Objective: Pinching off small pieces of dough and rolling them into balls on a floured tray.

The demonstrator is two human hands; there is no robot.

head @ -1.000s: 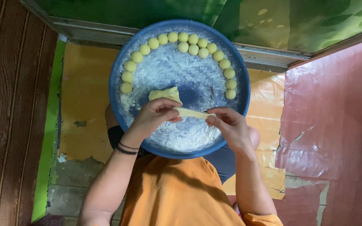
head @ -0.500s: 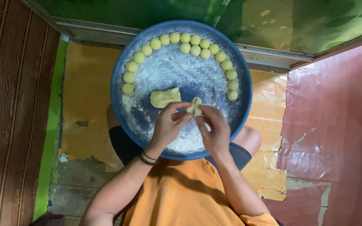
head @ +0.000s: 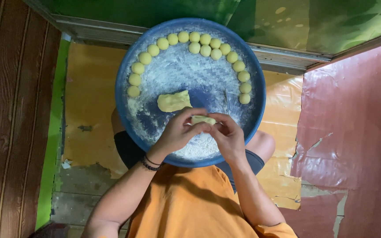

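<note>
A round blue tray (head: 124, 66) dusted with white flour rests on my lap. Several small yellow dough balls (head: 206, 44) line its far rim in an arc. A larger lump of yellow dough (head: 173, 101) lies near the tray's middle. My left hand (head: 177, 132) and my right hand (head: 228, 136) meet over the near part of the tray, both pinching one small piece of dough (head: 203, 119) between their fingertips. A dark bead bracelet sits on my left wrist.
A heap of loose flour (head: 197, 147) lies under my hands. Worn yellow sheeting (head: 89, 110) covers the floor to the left, red sheeting (head: 349, 132) to the right. Brown wooden panelling (head: 9, 110) runs along the left, a green wall (head: 287, 22) at the top.
A second ago the dough piece was stretched long between my hands. My hands have come together and drawn nearer to me, and the piece is now compact between my fingertips.
</note>
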